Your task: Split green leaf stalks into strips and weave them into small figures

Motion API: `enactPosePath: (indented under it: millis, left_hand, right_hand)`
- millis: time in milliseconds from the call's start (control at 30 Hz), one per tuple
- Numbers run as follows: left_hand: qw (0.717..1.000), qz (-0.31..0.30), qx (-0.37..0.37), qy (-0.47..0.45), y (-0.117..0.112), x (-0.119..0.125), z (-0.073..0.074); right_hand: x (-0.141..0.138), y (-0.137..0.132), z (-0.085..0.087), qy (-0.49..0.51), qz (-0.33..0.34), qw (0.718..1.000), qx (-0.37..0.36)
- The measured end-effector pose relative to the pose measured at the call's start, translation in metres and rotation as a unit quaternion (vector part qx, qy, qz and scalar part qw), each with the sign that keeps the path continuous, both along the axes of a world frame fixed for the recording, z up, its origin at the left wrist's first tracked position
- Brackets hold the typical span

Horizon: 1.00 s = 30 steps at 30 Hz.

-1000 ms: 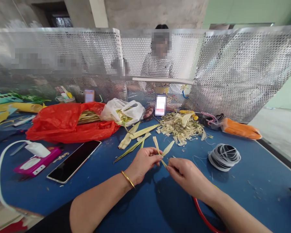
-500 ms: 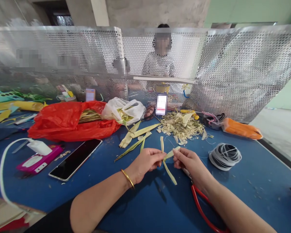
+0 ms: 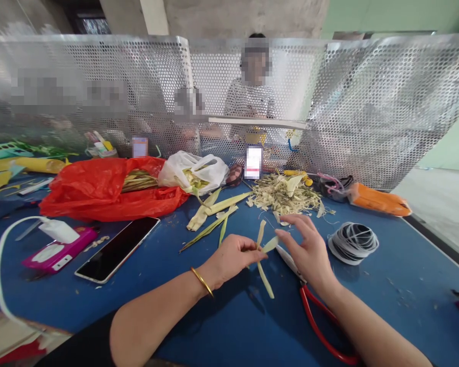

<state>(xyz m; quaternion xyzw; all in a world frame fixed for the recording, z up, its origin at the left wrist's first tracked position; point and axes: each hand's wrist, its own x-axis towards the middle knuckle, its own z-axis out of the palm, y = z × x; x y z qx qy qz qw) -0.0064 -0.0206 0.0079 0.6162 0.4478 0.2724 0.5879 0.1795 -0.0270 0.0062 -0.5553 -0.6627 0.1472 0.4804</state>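
Between the thumb and fingers of my left hand (image 3: 240,257) is a bundle of pale green corn-husk-like leaf strips (image 3: 266,280), crossed where I pinch them. One strip points up, one to the right and one hangs down. My right hand (image 3: 308,250) is apart from the strips, its thumb and fingers spread just right of the right-pointing tip. Red-handled scissors (image 3: 309,316) lie on the table under my right hand and forearm. Loose leaf strips (image 3: 210,216) lie beyond my left hand, and a heap of pale husk scraps (image 3: 288,196) lies beyond both hands.
On the blue table (image 3: 229,326), a spool of grey cord (image 3: 353,243) stands right, an orange packet (image 3: 378,200) behind it. Left are a phone (image 3: 118,250), a magenta power strip (image 3: 61,250), a red bag (image 3: 99,191) and a white bag (image 3: 195,171). Behind a perforated screen (image 3: 371,112) is a person (image 3: 248,99).
My right hand has let go of the right-pointing strip and opened, moving slightly right. My left hand still pinches the strips, which have tilted a little.
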Motion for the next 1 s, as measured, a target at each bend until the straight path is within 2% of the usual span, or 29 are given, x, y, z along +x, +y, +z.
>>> enactPosePath:
  millis: [100, 200, 333, 433, 500, 633, 733, 800, 900, 1000]
  left_hand:
    - [0.999, -0.025, 0.02, 0.019, -0.002, 0.001, -0.002]
    - [0.997, -0.051, 0.036, 0.042, -0.004, 0.001, -0.004]
    - [0.994, -0.071, 0.064, 0.055, -0.004, 0.0, -0.005]
    - [0.995, -0.073, 0.042, 0.056, -0.003, -0.001, -0.004]
    - [0.997, -0.07, 0.011, 0.03, -0.002, -0.002, -0.003]
    - [0.995, -0.045, -0.069, -0.049, 0.001, -0.003, 0.001]
    - [0.991, -0.023, -0.104, -0.084, 0.003, -0.004, 0.006]
    - [0.99, -0.013, -0.114, -0.088, 0.003, -0.005, 0.007]
    - [0.989, -0.015, -0.124, -0.079, 0.003, -0.005, 0.008]
    - [0.98, -0.003, -0.159, -0.123, 0.004, -0.005, 0.006]
  right_hand:
    - [-0.005, -0.004, 0.004, -0.092, 0.092, 0.992, -0.001]
    - [-0.012, -0.008, 0.001, -0.11, 0.129, 0.985, -0.026]
    - [-0.019, -0.01, -0.004, -0.103, 0.106, 0.989, -0.015]
    - [-0.02, -0.009, -0.004, -0.095, 0.075, 0.992, -0.021]
    - [-0.017, -0.007, -0.003, -0.073, 0.076, 0.993, -0.054]
    - [-0.003, -0.001, 0.007, -0.019, 0.102, 0.986, -0.132]
    - [0.005, 0.002, 0.015, -0.062, 0.161, 0.971, -0.166]
    - [0.007, 0.001, 0.018, -0.093, 0.173, 0.966, -0.167]
    - [0.006, 0.001, 0.014, -0.089, 0.134, 0.976, -0.148]
    - [0.004, 0.004, 0.005, 0.024, 0.077, 0.989, -0.126]
